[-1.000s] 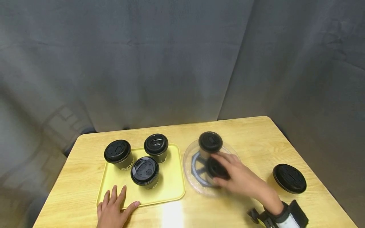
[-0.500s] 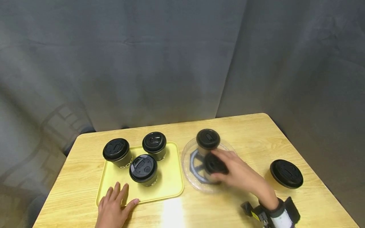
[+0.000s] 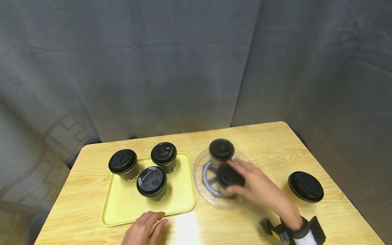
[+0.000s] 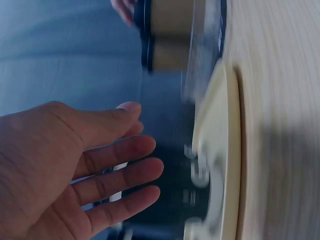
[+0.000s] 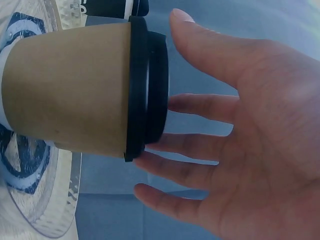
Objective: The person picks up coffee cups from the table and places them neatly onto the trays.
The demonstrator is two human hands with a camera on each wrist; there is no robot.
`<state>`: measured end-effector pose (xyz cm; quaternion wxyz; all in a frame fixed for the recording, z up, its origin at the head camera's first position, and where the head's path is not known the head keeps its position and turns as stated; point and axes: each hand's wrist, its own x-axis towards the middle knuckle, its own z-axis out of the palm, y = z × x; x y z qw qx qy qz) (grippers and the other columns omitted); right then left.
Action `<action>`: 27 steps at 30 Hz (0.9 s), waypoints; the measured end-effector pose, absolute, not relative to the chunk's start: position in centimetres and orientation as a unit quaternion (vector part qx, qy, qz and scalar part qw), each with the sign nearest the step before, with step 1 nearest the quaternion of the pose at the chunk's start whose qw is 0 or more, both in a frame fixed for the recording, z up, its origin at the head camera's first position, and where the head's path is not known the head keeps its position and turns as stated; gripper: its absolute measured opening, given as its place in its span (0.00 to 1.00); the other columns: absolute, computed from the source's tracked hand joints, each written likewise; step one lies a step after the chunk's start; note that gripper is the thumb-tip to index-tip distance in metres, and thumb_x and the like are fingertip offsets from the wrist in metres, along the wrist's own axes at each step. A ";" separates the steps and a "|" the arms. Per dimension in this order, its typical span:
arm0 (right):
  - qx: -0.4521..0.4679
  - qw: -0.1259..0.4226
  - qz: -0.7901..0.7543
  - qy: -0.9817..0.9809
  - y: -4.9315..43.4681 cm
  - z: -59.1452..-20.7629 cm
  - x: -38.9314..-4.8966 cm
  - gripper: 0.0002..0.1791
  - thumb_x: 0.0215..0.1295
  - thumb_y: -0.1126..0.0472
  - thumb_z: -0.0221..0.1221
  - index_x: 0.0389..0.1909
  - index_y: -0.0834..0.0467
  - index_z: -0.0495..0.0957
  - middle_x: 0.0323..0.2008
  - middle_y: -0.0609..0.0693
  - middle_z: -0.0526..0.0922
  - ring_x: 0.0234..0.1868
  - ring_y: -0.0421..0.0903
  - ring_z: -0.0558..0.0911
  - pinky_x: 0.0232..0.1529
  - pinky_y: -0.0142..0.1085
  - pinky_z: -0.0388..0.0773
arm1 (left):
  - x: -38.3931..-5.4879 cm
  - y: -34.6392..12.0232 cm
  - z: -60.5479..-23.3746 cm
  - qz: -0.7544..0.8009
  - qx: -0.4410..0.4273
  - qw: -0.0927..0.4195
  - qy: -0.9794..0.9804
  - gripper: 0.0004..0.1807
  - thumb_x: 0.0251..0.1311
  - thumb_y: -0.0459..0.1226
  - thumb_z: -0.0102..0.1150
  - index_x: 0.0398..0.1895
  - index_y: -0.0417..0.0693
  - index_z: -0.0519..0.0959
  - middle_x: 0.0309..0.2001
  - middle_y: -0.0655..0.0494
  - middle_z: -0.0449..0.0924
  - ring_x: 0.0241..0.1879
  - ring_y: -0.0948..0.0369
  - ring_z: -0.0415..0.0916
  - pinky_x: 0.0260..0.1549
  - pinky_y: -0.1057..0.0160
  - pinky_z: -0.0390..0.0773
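My right hand [image 3: 252, 182] is at the black lid of a brown paper coffee cup [image 5: 70, 90] on a clear round plate [image 3: 200, 190]. In the right wrist view its fingers stretch past the lid, while the thumb stands apart from it. A second lidded cup [image 3: 222, 151] stands behind on the same plate. At the near edge of a yellow tray [image 3: 122, 211], my left hand [image 3: 144, 228] hovers with fingers loosely bent and holds nothing. On that tray are three black-lidded cups: one at left [image 3: 124, 165], one at the back [image 3: 164, 157] and one nearer [image 3: 153, 183].
Another lidded cup [image 3: 306, 187] stands near the right side of the wooden table [image 3: 260, 139]. A grey curtain [image 3: 171, 68] hangs behind the table and along its right side. The plate has a dark blue-grey wheel-like pattern [image 3: 209, 183] in its middle.
My left hand has left the tray's near left edge and shifted right, its spread fingers drawn together. My right hand stays at the nearer cup on the plate. The view has shifted slightly.
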<state>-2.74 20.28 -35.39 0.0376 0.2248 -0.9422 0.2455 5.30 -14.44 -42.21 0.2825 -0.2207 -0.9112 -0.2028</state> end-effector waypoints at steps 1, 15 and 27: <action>0.222 0.039 0.244 -0.943 20.4 -35.3 -2.6 0.47 0.50 0.45 0.71 0.70 0.56 0.65 0.68 0.66 0.67 0.62 0.68 0.73 0.58 0.64 0.72 | 5.1 -13.7 -42.0 -0.204 -0.239 0.277 -0.908 0.09 0.53 0.45 0.71 0.31 0.53 0.83 0.27 0.67 0.80 0.28 0.70 0.77 0.28 0.75 0.74; 0.228 0.067 0.237 -0.942 21.6 -36.1 -1.8 0.54 0.46 0.38 0.70 0.74 0.47 0.58 0.72 0.65 0.61 0.69 0.67 0.66 0.61 0.69 0.63 | 1.7 -6.0 -43.0 -0.242 -0.324 0.184 -0.896 0.07 0.53 0.36 0.69 0.36 0.51 0.84 0.40 0.64 0.81 0.42 0.68 0.79 0.44 0.71 0.79; 0.224 0.127 0.259 -0.931 23.1 -37.5 -1.0 0.55 0.42 0.44 0.74 0.73 0.49 0.60 0.72 0.62 0.62 0.68 0.67 0.65 0.59 0.68 0.63 | 0.8 -4.5 -43.7 -0.281 -0.307 0.149 -0.897 0.05 0.59 0.36 0.64 0.38 0.51 0.84 0.40 0.66 0.78 0.42 0.70 0.77 0.46 0.72 0.78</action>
